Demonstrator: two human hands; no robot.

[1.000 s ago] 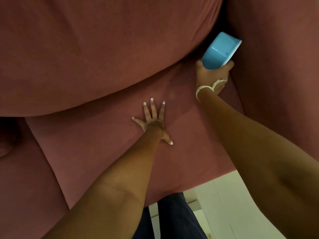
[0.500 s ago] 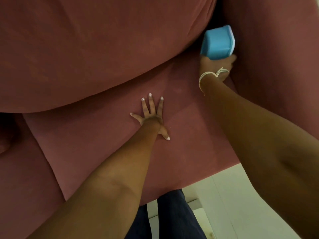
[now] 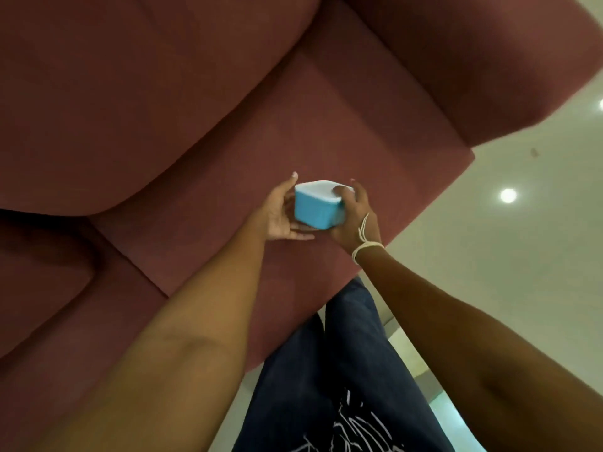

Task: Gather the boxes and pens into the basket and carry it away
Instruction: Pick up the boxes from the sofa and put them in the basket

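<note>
A small blue box with a white lid is held upright above the seat of a dark red sofa. My left hand cups its left side and underside. My right hand, with a white string bracelet on the wrist, grips its right side with fingers over the lid. No basket and no pens are in view.
The sofa's back cushions fill the upper left and its armrest the upper right. A pale glossy floor with light reflections lies to the right. My legs in dark jeans stand at the seat's front edge.
My right hand pulled the blue box out of the gap beside the armrest and brought it to the middle. My left hand lifted off the seat and took hold of the box too.
</note>
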